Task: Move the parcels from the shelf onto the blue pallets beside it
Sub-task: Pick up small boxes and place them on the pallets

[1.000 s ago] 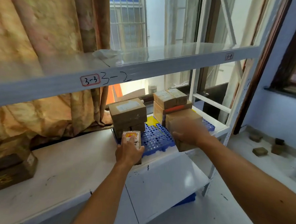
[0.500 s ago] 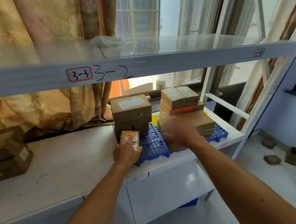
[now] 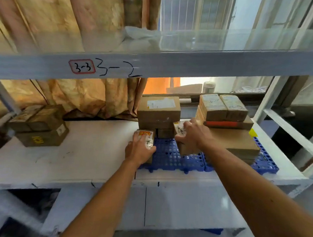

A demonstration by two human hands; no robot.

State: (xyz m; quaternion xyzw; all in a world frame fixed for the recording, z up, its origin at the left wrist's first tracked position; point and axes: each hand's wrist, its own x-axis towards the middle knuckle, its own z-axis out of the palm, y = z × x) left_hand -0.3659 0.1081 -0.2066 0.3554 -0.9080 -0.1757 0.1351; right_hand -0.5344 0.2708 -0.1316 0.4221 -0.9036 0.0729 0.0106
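Blue plastic pallets [image 3: 170, 155] are sitting on the white shelf [image 3: 80, 155] at centre frame, already carrying brown cardboard parcels, and both hands are working at their near edge. The risk, as I read it: the small orange-labelled parcel [image 3: 145, 138] is perching right at the left rim of the pallet, so a careless release could be tipping it back onto the bare shelf. The stack behind it [image 3: 159, 111] is standing close too, and a nudge could be shifting it. On the right, the brown box [image 3: 184, 138] is looking tilted, one corner down on the grid, so it could be sliding against the wide carton [image 3: 234, 143].

The left hand [image 3: 140, 150] is lying flat across the small parcel, fingers [image 3: 142, 138] spread forward, pressing rather than clutching. The right hand [image 3: 193, 134] is curling over the brown box's top, gripping it. Two more parcels [image 3: 39, 126] are waiting at left of frame, well apart from the pallets.
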